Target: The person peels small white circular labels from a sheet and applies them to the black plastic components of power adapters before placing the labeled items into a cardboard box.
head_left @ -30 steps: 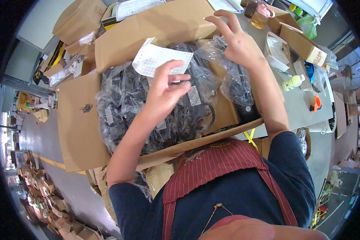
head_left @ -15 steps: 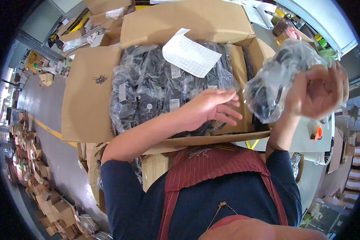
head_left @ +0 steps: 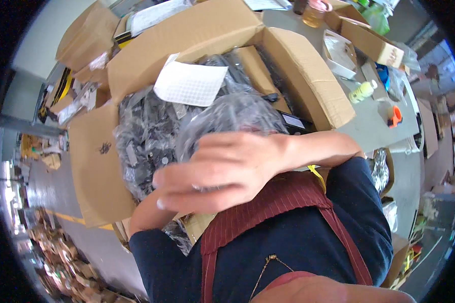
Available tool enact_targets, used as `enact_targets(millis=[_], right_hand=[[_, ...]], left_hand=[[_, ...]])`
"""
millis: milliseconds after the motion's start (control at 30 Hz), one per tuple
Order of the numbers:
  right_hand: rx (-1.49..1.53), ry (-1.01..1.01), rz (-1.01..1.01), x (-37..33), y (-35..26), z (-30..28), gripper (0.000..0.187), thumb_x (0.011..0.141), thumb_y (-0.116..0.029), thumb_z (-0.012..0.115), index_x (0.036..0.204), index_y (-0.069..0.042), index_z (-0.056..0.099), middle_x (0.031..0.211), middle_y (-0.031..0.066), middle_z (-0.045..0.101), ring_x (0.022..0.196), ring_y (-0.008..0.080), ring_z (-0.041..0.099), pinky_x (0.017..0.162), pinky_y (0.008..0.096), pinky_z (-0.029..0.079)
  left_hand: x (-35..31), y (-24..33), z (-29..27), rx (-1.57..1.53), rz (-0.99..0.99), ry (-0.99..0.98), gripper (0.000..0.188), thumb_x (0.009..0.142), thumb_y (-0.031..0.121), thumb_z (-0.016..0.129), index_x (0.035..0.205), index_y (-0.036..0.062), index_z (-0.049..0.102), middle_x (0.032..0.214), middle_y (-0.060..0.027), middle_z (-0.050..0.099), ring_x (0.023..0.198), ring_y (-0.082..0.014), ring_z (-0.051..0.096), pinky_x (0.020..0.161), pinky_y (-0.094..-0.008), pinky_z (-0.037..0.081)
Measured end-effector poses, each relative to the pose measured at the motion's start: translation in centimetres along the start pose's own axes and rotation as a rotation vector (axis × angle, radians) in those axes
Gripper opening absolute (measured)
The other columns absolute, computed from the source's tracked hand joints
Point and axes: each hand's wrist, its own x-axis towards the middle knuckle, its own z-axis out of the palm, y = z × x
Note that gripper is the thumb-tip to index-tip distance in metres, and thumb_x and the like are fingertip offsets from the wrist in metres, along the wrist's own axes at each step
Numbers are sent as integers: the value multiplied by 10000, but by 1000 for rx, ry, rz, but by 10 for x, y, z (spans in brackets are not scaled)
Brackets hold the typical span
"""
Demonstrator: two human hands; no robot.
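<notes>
My right hand (head_left: pixel 227 171) reaches across in front of me, over the near side of a large open cardboard box (head_left: pixel 308 76). Its fingers are bent, point left and are slightly blurred; one wears a ring. Just beyond it is a clear plastic bag (head_left: pixel 232 113), which appears to be in its grip, though the contact is hidden. Of my left arm only the forearm (head_left: pixel 151 209) shows; the hand is covered by my right hand. Black items in clear plastic (head_left: pixel 146 126) fill the box. On them lies a white sheet with a printed grid (head_left: pixel 189 83).
An orange tape dispenser (head_left: pixel 395 116) and a pale yellow bottle (head_left: pixel 363 92) stand on the table at right. Behind them are a small open carton (head_left: pixel 371 43) and a white tray (head_left: pixel 338 53). Stacked cardboard (head_left: pixel 88 35) is at far left; cartons line the floor at lower left.
My right hand has swung left from the right side to over the box, and the plastic bag has come with it. My left hand has become hidden. The view has turned rightward.
</notes>
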Motion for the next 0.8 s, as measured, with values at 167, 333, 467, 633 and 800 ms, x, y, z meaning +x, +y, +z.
enact_targets(millis=[167,333,467,633,800], right_hand=[[240,108,-63,2,-30,6,305,905,-125,590,1189,-15,591,1239,149,556,761,162,591,636,290,507],[281,174,-172,-12,-43,16,259,929,-108,560,1171,-33,614,1274,136,580,676,119,522,634,257,475],[246,139,-162,-15,-39,16,290,928,-138,575,1198,-36,601,1288,141,572,681,120,520,631,252,472],[525,70,-56,-19,-31,14,386,868,-100,586,1243,-11,569,1324,187,539,727,203,584,676,336,507],[756,19,143,-6,-10,-2,528,777,-21,598,1298,16,521,1337,234,493,971,356,632,795,433,530]], left_hand=[[-5,2,-15,170,88,175,594,1008,471,459,1302,-42,517,1238,-168,636,1014,-272,675,901,-479,547],[5,17,-27,340,76,237,598,1008,463,460,1300,-56,515,1242,-183,633,1014,-274,675,897,-491,549],[9,32,-2,-62,-168,119,597,977,422,524,1339,-52,495,1344,-202,568,1124,-271,630,945,-485,536],[7,27,43,430,-146,309,528,882,223,667,1309,-46,513,1235,-163,618,1043,-271,655,875,-455,557],[5,27,42,856,-301,313,608,819,96,715,1367,-2,471,1195,-109,627,1086,-195,631,936,-321,508]])
